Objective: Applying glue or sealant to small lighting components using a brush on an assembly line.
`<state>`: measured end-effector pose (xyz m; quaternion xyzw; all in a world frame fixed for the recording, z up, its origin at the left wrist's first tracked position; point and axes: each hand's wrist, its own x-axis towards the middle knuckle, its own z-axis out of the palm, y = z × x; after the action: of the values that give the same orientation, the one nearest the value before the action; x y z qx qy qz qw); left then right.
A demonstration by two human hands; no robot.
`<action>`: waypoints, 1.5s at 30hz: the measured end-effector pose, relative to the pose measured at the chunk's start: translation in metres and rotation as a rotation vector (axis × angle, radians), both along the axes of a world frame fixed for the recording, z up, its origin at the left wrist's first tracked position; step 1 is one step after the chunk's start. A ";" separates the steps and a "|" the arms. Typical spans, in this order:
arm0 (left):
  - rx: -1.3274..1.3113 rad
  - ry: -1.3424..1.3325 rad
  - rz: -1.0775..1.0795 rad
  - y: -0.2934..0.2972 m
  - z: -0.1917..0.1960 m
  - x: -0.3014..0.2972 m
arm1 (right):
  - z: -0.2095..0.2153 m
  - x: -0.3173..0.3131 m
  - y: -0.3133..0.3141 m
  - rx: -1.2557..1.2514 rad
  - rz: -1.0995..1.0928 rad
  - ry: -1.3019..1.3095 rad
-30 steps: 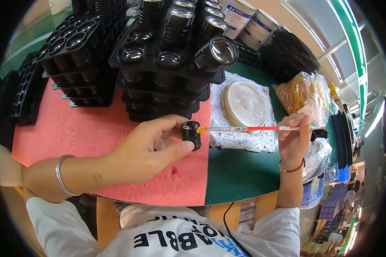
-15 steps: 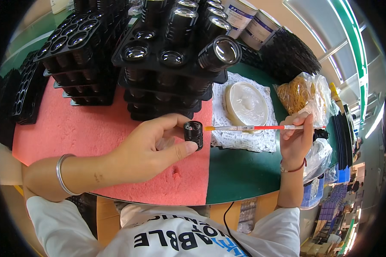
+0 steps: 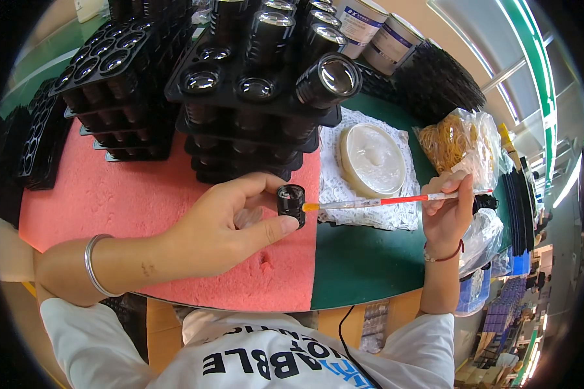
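My left hand [image 3: 230, 223] pinches a small black cylindrical part [image 3: 291, 202] between thumb and fingers, above the pink foam mat [image 3: 143, 214]. My right hand [image 3: 449, 211] holds a thin brush [image 3: 383, 201] with a red and clear handle, lying level. Its orange tip touches the right side of the black part. A silver bangle [image 3: 91, 262] circles my left wrist and a red cord circles my right wrist.
Stacked black trays [image 3: 253, 97] with several black cylinders stand behind the mat, and more black trays [image 3: 113, 84] sit at the left. A round white lidded dish [image 3: 372, 160] rests on a white cloth. A bag of rubber bands [image 3: 457, 139] and two cans [image 3: 376, 35] lie beyond.
The brush tip has stayed at the black part's side. Both hands shifted only slightly.
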<state>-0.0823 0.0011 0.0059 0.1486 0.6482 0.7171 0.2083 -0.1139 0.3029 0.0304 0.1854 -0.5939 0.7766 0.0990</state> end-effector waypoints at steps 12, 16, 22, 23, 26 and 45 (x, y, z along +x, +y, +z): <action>-0.038 -0.027 -0.057 -0.002 0.005 -0.001 | 0.000 0.000 -0.001 0.033 -0.010 0.008; -0.049 -0.030 -0.062 -0.002 0.005 0.000 | 0.001 0.000 -0.001 0.031 -0.018 0.001; -0.038 -0.037 -0.070 -0.002 0.005 0.000 | 0.000 0.000 0.000 0.042 -0.022 -0.002; -0.051 -0.030 -0.070 -0.002 0.005 0.000 | 0.001 0.000 0.000 0.042 -0.020 -0.005; -0.028 -0.035 -0.074 -0.002 0.005 0.000 | 0.001 0.000 -0.001 0.043 -0.021 -0.007; -0.019 -0.039 -0.075 -0.002 0.004 0.000 | 0.001 -0.001 -0.001 0.028 -0.014 -0.006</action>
<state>-0.0823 -0.0010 0.0103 0.1570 0.6449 0.7053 0.2492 -0.1149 0.3014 0.0313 0.1804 -0.6063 0.7680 0.1003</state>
